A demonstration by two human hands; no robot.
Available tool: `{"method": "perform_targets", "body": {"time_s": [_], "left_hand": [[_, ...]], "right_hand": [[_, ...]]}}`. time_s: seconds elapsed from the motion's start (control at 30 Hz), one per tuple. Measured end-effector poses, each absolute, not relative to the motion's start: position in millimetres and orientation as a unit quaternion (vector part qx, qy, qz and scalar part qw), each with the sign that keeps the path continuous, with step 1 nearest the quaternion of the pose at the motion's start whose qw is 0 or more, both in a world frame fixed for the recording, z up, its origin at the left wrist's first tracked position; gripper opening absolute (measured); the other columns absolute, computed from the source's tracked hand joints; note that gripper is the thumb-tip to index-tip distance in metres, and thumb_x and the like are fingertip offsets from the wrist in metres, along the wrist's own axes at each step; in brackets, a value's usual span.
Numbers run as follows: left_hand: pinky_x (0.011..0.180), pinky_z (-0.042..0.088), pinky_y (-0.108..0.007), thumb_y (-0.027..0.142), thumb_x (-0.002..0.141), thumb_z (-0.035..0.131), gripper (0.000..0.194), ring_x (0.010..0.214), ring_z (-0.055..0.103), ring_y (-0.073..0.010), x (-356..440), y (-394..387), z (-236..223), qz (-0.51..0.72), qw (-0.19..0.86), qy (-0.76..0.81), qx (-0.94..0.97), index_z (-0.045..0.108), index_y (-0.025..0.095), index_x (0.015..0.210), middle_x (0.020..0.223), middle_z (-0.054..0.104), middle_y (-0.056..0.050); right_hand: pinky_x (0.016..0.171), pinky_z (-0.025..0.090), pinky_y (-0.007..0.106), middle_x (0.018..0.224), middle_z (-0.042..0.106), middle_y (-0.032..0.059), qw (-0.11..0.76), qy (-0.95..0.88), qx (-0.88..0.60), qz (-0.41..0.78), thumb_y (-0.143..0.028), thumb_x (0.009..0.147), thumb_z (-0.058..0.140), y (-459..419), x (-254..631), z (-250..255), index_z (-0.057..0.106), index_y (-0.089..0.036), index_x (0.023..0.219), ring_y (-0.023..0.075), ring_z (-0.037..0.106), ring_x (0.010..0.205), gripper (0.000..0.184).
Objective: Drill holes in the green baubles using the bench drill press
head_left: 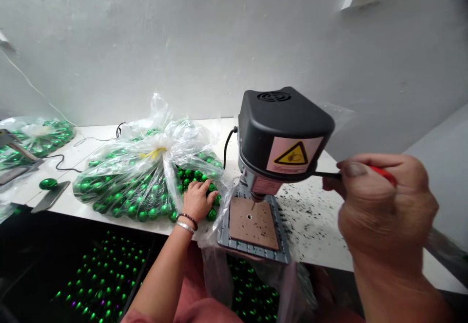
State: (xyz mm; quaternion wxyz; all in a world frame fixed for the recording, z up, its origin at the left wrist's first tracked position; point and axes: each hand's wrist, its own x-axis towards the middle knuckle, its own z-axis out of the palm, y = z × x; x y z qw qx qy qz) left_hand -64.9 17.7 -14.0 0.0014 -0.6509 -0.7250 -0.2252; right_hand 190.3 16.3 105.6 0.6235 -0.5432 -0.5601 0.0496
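My left hand (198, 200) reaches into the torn side of a clear plastic bag (170, 155), its fingers spread over shiny green balls (190, 173). The bag is gathered at the top with a yellow tie (153, 153). To its right stands a small bench drill press (285, 133) with a black housing. My right hand (383, 206) is closed around the press's lever (325, 173), which is black with a red part. Beneath the drill bit (254, 206) lies a brown board (261, 228) with one round hole. No ball sits on that board.
Dark shavings (310, 216) litter the white table (321, 247) by the press. At left are a loose green ball (48, 183), a flat metal plate (51, 197) and another bag of balls (54, 135). More balls (106, 279) lie below the table edge. A grey wall (183, 45) rises behind.
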Motion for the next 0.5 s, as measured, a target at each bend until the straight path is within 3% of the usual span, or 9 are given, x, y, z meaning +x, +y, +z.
{"method": "perform_targets", "body": {"time_s": [0.13,0.23,0.37,0.5], "left_hand": [[0.099,0.035,-0.039,0.026,0.072,0.06,0.039,0.105,0.052,-0.0248,-80.6,33.5,-13.9,-0.256,-0.011,-0.721,-0.644,0.062,0.017,0.11,0.105,0.063,-0.012],[0.097,0.038,-0.038,0.028,0.071,0.06,0.041,0.106,0.052,-0.0234,-83.5,31.6,-8.4,-0.378,-0.083,-0.734,-0.558,0.061,0.019,0.111,0.108,0.062,-0.009],[0.075,0.049,-0.03,0.039,0.073,0.058,0.044,0.091,0.059,-0.0183,-78.5,17.0,10.7,-0.606,-0.313,-0.651,-0.333,0.055,0.02,0.113,0.099,0.063,-0.004],[0.055,0.049,-0.023,0.034,0.076,0.055,0.018,0.08,0.06,-0.0162,-75.4,8.7,31.3,-0.697,-0.518,-0.477,-0.137,0.058,0.018,0.083,0.083,0.061,-0.004]], "right_hand": [[0.053,0.044,0.027,0.065,0.053,-0.0023,0.63,-0.531,-0.56,0.086,-0.047,0.071,0.051,15.4,190.4,106.1,0.056,-0.021,0.08,0.0071,0.045,0.052,0.028],[0.054,0.044,0.027,0.066,0.053,-0.0028,0.634,-0.536,-0.551,0.086,-0.048,0.07,0.051,14.4,190.1,108.0,0.055,-0.021,0.079,0.0067,0.044,0.052,0.029],[0.054,0.042,0.026,0.067,0.052,-0.0028,0.643,-0.541,-0.536,0.085,-0.048,0.071,0.049,13.5,189.3,109.5,0.054,-0.02,0.078,0.0072,0.045,0.054,0.03],[0.053,0.039,0.025,0.064,0.051,-0.0035,0.643,-0.545,-0.531,0.085,-0.049,0.072,0.048,12.9,187.5,110.7,0.053,-0.02,0.079,0.0079,0.048,0.054,0.029]]}}
